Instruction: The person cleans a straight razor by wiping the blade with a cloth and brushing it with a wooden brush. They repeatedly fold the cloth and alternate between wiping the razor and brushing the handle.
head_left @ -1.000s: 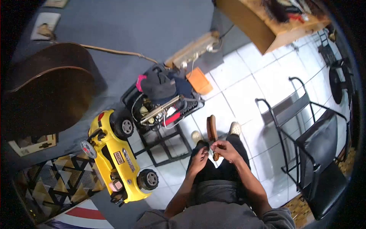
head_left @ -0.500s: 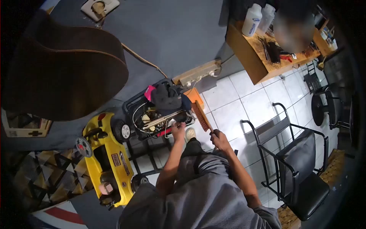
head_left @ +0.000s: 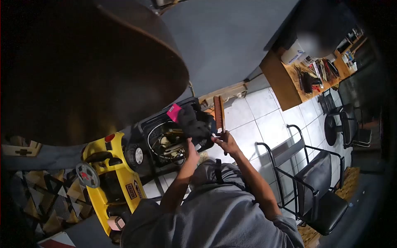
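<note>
A wooden brush [head_left: 219,113] with reddish-brown bristles stands up from my right hand [head_left: 227,144], whose fingers are closed around its handle. That hand's thumb and forefinger reach toward the dark cloth, by a small white bit I cannot make out. My left hand [head_left: 191,153] is at the lower edge of the dark cloth [head_left: 194,123] and seems to pinch it; its fingertips are partly hidden. Beneath the cloth is a black crate [head_left: 149,153] holding cables and light-coloured sticks. A pink item [head_left: 174,112] lies beside the cloth.
A yellow toy car [head_left: 118,165] stands left of the crate. A large dark curved seat back [head_left: 124,74] looms at upper left. To the right are a black-framed chair [head_left: 308,177] and a wooden counter [head_left: 285,84] with bottles and tools. White tiles [head_left: 244,120] cover the floor.
The view has shifted, with the dark seat back now larger. My left hand has come to the cloth, which now covers more of the sticks. The brush is more upright, nearer the crate.
</note>
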`<move>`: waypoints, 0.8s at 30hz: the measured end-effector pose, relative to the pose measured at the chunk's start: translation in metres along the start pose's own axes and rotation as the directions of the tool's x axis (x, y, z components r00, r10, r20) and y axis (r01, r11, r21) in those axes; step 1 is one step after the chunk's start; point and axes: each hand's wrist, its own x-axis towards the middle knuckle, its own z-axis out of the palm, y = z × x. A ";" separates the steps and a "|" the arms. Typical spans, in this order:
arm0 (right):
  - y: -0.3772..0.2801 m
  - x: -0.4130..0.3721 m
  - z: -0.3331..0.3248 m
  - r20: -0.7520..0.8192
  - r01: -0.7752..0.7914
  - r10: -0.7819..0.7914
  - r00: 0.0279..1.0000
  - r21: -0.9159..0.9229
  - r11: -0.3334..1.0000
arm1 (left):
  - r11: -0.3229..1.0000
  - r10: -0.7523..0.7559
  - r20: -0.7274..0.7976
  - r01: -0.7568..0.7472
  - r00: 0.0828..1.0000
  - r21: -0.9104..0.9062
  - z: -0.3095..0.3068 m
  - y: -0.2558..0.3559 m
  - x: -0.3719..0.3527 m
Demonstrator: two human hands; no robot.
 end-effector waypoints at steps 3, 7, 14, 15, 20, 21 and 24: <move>-0.014 0.008 0.011 0.043 -0.096 0.096 0.994 -0.003 0.995 | 0.966 -0.081 0.062 0.094 0.995 -0.241 0.002 0.036 -0.068; -0.068 0.000 0.026 0.106 -0.128 0.122 0.987 0.043 0.991 | 0.921 0.249 0.284 -0.135 0.926 -0.365 -0.023 0.056 -0.101; -0.032 0.032 0.058 0.155 0.110 -0.171 0.973 0.339 0.934 | 0.844 0.388 0.360 -0.170 0.848 -0.509 -0.017 0.123 -0.182; -0.023 0.036 0.061 0.127 0.196 -0.256 0.958 0.361 0.912 | 0.843 0.397 0.364 -0.178 0.843 -0.507 -0.016 0.133 -0.196; -0.064 0.011 0.053 0.174 -0.156 0.123 0.977 0.195 0.968 | 0.826 0.561 0.302 -0.542 0.770 -0.152 -0.015 0.158 -0.249; -0.042 0.014 0.060 0.134 -0.095 0.060 0.989 0.270 0.958 | 0.840 0.541 0.282 -0.528 0.793 -0.126 -0.006 0.158 -0.259; -0.041 -0.002 0.050 0.206 -0.166 0.107 0.973 0.298 0.940 | 0.902 0.387 0.218 -0.417 0.896 0.112 0.005 0.120 -0.256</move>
